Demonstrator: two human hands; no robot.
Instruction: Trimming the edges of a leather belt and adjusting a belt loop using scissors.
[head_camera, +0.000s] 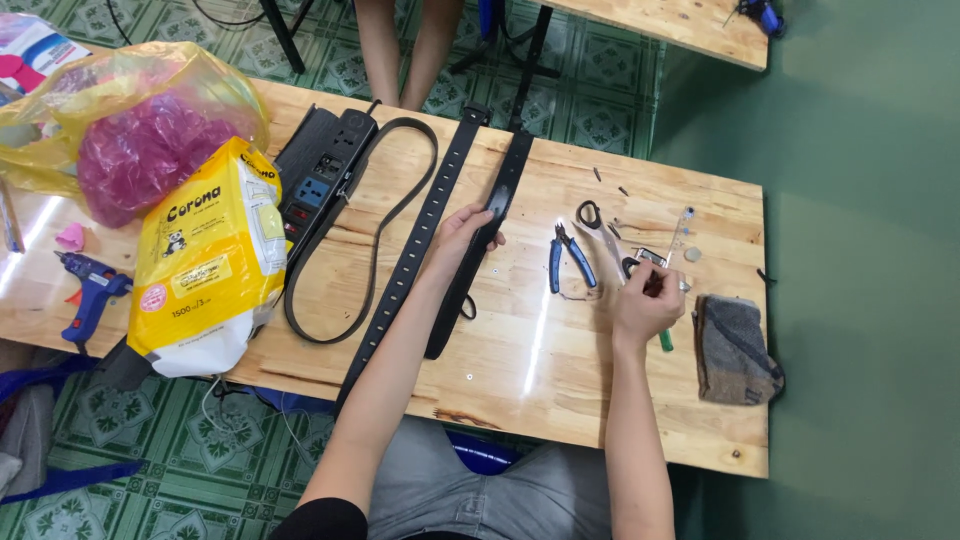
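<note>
Wooden table (560, 360): three black belts (470, 255)

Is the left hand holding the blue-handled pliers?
No, the left hand grips a black belt strap, while the blue-handled pliers lie alone on the wooden table.

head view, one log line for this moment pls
left hand: holds belt | right hand: grips green tool | pliers: on table

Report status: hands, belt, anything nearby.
Left hand grips the glossy black leather belt strip. Right hand closed on a green-handled tool. Blue-handled pliers lie between the hands.
</note>
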